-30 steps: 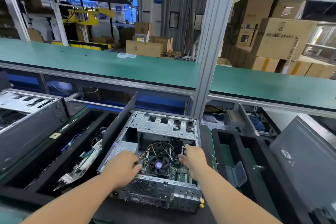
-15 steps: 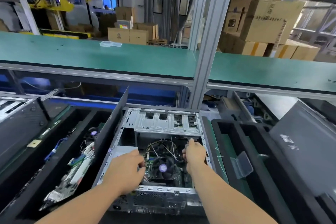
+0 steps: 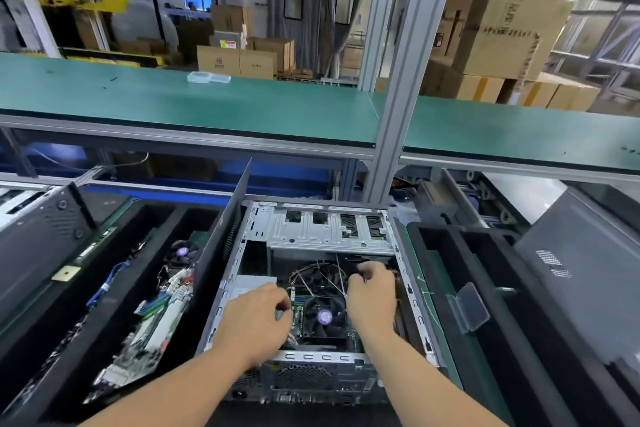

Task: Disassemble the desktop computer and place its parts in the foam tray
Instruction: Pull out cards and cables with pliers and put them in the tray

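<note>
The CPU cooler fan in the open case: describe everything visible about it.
The CPU cooler fan is a round black fan with dark blades around a pale purple hub, framed in black. It lies flat, facing up, on the green motherboard inside the open desktop case. Thin wires cross just beyond it. The left hand is beside it on the left, the right hand at its far right; contact is unclear.

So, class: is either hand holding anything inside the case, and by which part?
It cannot be told for sure. Both hands, left and right, curl among the cables beside the fan; blur hides any grip.
</note>
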